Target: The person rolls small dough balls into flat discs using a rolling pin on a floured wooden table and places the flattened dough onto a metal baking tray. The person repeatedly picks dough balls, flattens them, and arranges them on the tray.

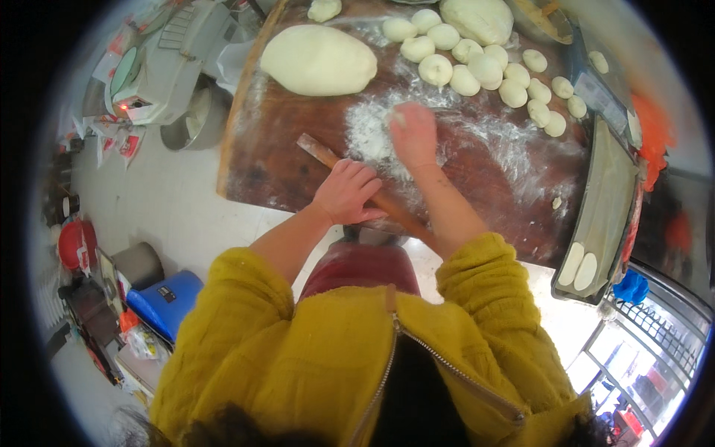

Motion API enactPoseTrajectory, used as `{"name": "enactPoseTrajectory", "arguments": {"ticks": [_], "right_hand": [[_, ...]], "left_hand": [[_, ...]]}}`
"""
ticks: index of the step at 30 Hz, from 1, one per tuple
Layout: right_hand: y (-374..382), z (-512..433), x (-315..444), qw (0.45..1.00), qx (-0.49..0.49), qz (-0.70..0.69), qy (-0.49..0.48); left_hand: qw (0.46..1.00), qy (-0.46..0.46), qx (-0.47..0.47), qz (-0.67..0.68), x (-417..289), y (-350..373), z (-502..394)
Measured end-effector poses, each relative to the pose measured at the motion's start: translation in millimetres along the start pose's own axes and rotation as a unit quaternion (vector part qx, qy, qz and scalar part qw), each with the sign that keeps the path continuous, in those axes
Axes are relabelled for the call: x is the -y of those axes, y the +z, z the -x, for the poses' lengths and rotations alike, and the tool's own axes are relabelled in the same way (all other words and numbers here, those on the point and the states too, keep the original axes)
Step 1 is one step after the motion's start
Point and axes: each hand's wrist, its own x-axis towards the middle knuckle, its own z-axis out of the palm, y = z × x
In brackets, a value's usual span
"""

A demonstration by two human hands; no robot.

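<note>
My left hand [347, 193] lies over a wooden rolling pin [405, 217], its fingers curled across the wood. The pin slants from the flour patch down to the table's near edge, passing beside my right forearm. On the white flour [367, 131], my right hand [414, 134] is lowered with its fingers curled down. Something pale shows at its fingertips, but blur hides whether that is dough or flour. Beyond the hands rests a large oval slab of dough [318, 60]. Several round dough balls [485, 71] cluster at the far right, in front of a bigger dough lump [477, 21].
A floury wooden table [273, 162] carries all this. Along its right edge stands a long tray [606, 184] with two flattened oval dough pieces [578, 267] at its near end. Left of the table are a metal pot [195, 120] and a machine [162, 84] with a lit red lamp.
</note>
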Motion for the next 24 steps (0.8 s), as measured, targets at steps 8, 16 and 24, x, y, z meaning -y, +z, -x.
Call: {"name": "enactPoseTrajectory", "arguments": {"ticks": [8,16,24], "right_hand": [[-76.1,95.5,38.2,0.972,0.190,0.077,0.112],[-17.7,99.7,20.4,0.956,0.111,0.265,0.054],[-95.9,82.5,29.4,0.914,0.112,-0.292,0.260]], "left_hand": [[1.000,0.007,-0.016,0.006,2.4,8.8,11.9],[0.998,-0.027,0.026,0.040,-28.4,-4.8,31.4],[0.998,-0.040,0.042,-0.016,-34.7,-7.8,-15.0]]}}
